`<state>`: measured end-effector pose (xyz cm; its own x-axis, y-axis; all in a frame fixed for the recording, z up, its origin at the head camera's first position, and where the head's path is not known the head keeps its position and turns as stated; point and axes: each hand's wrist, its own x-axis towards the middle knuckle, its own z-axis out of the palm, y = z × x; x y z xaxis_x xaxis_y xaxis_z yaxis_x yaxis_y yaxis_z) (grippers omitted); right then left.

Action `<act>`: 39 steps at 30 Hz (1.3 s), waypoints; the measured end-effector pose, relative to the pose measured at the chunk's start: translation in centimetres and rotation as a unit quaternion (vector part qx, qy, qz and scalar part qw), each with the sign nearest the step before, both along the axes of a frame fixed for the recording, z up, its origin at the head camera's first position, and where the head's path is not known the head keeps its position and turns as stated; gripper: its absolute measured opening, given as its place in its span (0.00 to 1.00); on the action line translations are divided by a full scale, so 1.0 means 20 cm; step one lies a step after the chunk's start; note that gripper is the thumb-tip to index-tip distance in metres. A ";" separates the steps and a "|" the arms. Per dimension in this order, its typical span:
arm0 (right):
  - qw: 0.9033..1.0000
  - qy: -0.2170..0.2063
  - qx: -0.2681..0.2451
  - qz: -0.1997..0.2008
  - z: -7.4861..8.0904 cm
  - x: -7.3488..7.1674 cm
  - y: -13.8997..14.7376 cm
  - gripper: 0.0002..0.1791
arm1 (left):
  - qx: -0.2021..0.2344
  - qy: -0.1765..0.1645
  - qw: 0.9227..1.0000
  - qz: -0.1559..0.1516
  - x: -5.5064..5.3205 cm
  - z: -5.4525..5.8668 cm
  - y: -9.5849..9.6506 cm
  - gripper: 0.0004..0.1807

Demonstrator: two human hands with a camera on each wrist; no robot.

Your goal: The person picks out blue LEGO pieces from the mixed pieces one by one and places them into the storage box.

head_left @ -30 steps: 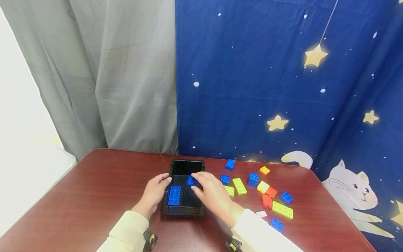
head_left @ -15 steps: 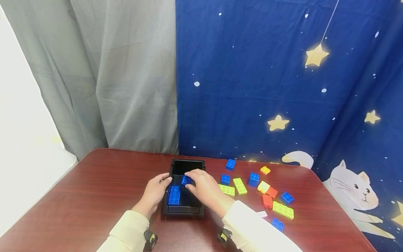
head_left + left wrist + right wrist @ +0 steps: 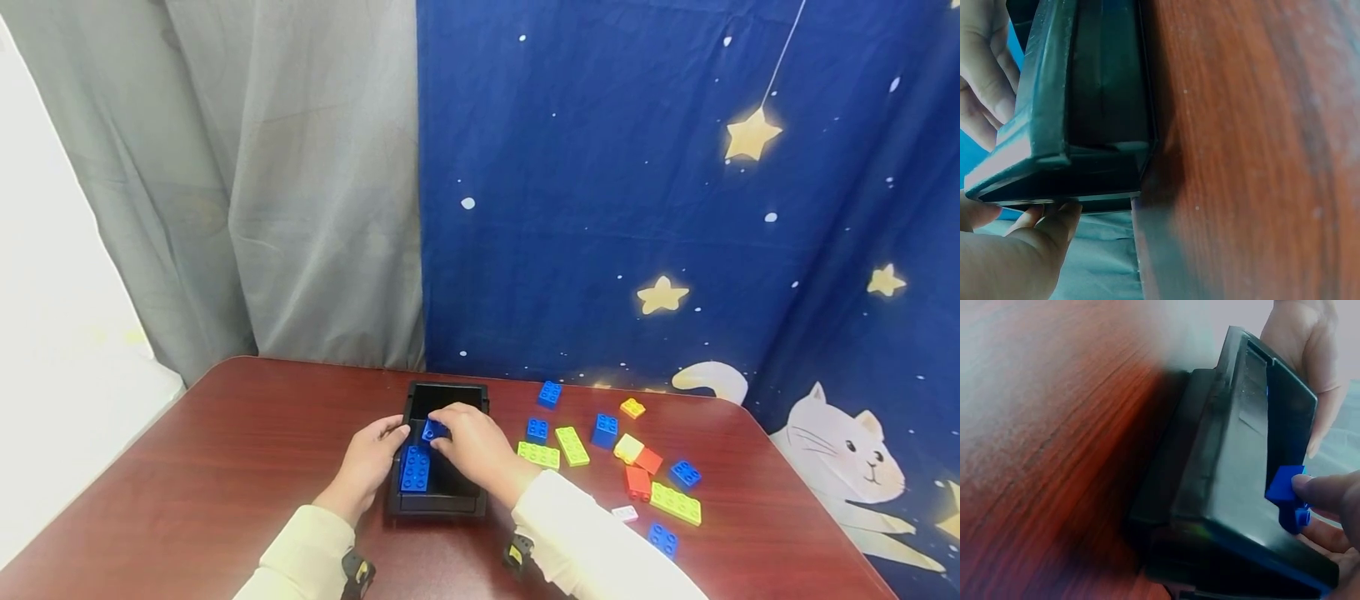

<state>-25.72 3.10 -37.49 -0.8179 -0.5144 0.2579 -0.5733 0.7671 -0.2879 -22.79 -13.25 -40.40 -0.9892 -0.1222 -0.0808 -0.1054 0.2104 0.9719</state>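
Observation:
A black plastic bin (image 3: 438, 504) stands on the table between the two hands. My left hand (image 3: 366, 462) grips its left wall, thumb at the rim. Between the thumb and fingers of my right hand (image 3: 480, 450) is a small blue toy brick (image 3: 432, 431), held over the bin's inside near the left wall. In the right wrist view this blue brick (image 3: 1285, 484) is pinched at the bin's opening. A larger studded blue brick (image 3: 415, 468) lies in the bin, nearer the front. The left wrist view shows the bin's outer side (image 3: 1104, 81) close up.
Right of the bin, loose bricks lie scattered on the reddish-brown table (image 3: 285, 433): blue (image 3: 604, 430), lime green (image 3: 573, 446), red (image 3: 637, 482), yellow (image 3: 632, 407) and pale pink (image 3: 624, 513). Grey and blue curtains (image 3: 562, 208) hang behind the table's back edge.
My right hand has moved left across the bin with the small blue brick, uncovering more of a lime green brick on the table. My left hand keeps its grip on the bin.

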 end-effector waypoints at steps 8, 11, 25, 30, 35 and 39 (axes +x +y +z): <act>1.000 -0.001 0.016 0.009 -0.01 -0.03 -0.04 0.21 | -0.006 -0.001 1.000 0.004 -0.01 -0.01 0.00 0.25; 1.000 0.004 0.023 0.012 -0.01 -0.04 -0.05 0.21 | -0.006 0.001 1.000 0.006 -0.01 0.00 0.00 0.25; 0.999 -0.007 0.047 0.021 -0.02 -0.06 -0.09 0.19 | -0.002 0.007 1.000 0.005 -0.01 0.00 0.01 0.24; 0.998 -0.007 0.054 0.030 -0.03 -0.08 -0.11 0.18 | 0.001 0.008 1.000 0.005 -0.01 0.00 0.01 0.24; 0.998 -0.007 0.056 0.029 -0.03 -0.09 -0.12 0.16 | 0.000 0.005 1.000 0.005 -0.01 0.00 0.00 0.25; 0.998 -0.010 0.052 0.024 -0.03 -0.09 -0.13 0.14 | 0.002 0.001 1.000 0.004 -0.01 -0.01 0.00 0.25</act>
<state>-27.59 0.51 -38.03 -0.7956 -0.5769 0.1847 -0.6056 0.7649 -0.2195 -23.05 -13.17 -40.53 -0.9883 -0.1303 -0.0791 -0.1051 0.2065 0.9728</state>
